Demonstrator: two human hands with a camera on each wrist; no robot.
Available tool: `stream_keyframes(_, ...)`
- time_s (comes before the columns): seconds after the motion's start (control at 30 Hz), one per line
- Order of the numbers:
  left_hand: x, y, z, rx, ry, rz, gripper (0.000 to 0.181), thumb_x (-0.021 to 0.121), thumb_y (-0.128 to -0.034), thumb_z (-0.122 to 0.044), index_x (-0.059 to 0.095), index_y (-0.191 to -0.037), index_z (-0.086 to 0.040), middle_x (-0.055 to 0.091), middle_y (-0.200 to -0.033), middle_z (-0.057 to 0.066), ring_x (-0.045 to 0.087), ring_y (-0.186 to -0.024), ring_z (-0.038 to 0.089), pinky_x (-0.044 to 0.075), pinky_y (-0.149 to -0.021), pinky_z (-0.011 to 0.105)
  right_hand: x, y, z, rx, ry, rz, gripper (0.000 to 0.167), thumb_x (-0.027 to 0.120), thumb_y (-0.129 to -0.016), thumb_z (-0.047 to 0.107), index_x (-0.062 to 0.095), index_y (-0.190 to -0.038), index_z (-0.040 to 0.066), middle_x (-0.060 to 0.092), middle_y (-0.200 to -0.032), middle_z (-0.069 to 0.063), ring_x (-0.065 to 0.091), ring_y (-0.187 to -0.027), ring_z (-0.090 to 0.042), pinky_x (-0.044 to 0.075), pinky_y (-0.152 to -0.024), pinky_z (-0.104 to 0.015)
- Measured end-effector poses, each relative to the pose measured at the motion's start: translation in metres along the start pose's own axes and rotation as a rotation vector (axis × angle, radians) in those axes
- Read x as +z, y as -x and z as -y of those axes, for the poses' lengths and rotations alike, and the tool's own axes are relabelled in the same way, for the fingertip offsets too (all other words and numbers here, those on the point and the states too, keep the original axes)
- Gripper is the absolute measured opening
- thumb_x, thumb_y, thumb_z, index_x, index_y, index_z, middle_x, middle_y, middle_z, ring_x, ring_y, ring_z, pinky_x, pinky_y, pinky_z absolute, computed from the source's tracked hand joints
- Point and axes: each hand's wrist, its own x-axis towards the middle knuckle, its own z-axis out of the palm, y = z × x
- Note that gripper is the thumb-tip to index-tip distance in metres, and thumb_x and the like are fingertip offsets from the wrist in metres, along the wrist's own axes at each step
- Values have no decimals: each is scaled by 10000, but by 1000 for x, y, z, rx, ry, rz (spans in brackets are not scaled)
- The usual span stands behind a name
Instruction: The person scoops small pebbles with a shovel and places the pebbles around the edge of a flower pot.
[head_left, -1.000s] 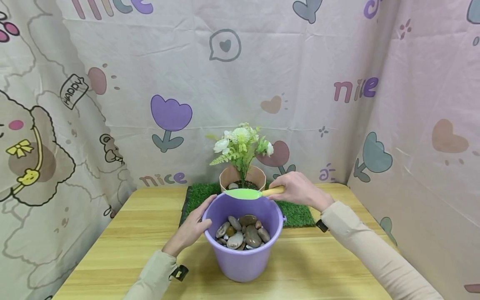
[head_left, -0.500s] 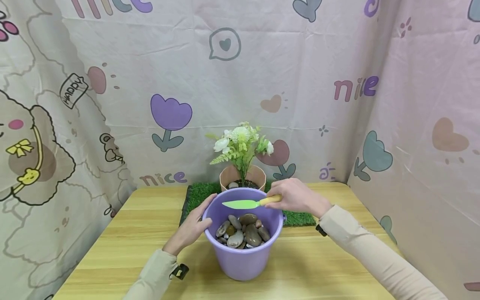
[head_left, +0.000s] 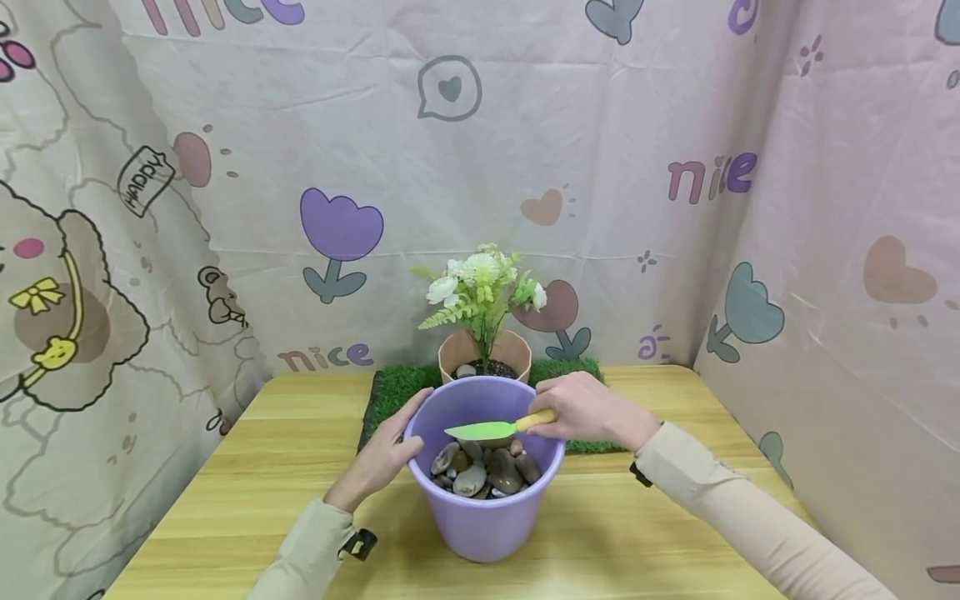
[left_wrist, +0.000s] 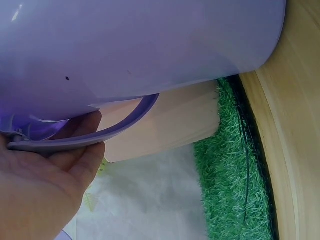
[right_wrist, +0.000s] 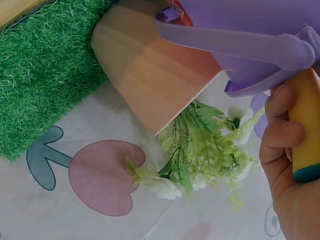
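Observation:
A purple bucket [head_left: 483, 525] stands upright on the table with several smooth stones [head_left: 504, 472] inside. At its left rim my left hand [head_left: 386, 450] holds on, thumb over the edge and fingers on the outer side. The left wrist view shows those fingers by the bucket's handle [left_wrist: 125, 122]. My right hand [head_left: 588, 408] grips the yellow handle of a garden trowel [head_left: 483, 431] at the bucket's right rim. The green blade points left inside the bucket, just above the stones, and hides part of the rear ones. Whether it touches them I cannot tell.
Behind the bucket, a peach flowerpot [head_left: 452, 354] with white flowers [head_left: 480, 271] stands on a green turf mat [head_left: 405, 387]. A printed curtain [head_left: 465, 167] hangs behind and along both sides of the wooden table [head_left: 247, 483].
The trowel and my right hand have come down from the back rim into the bucket, the blade now lower over the stones. My left hand and the bucket have stayed in place.

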Motion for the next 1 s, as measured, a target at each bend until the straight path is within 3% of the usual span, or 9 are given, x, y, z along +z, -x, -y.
stream_keyframes(0.27,0,0,2,7,4,-3,756,474,-836,-97,278,-1558,-212,392,-1551,61,534,-1287,273,474,-997,359,-5,-2,7,9,-22,67,123,759,-811,373,737,-771,259,597,-688,184,445,-574,58,407,-553,-147)
stream_keyframes(0.6,1,-1,4,5,1,-13,754,479,-838,-79,285,-1556,-204,407,-1541,78,545,-1276,289,473,-999,382,-18,-11,16,44,-79,207,191,773,-800,346,684,-639,294,462,-550,203,398,-515,24,356,-481,-157)
stream_keyframes(0.83,0,-1,4,13,17,-12,747,478,-842,-75,288,-1554,-198,408,-1540,92,546,-1274,295,473,-995,365,-24,-18,23,65,-82,280,382,775,-790,373,542,-501,283,374,-489,203,356,-463,38,331,-442,-156)
stream_keyframes(1.0,0,-1,4,21,26,-3,742,481,-846,-82,286,-1554,-189,399,-1543,112,536,-1285,311,467,-1007,396,-26,-23,30,48,-18,275,444,771,-781,389,472,-476,266,355,-478,185,374,-455,14,328,-433,-170)
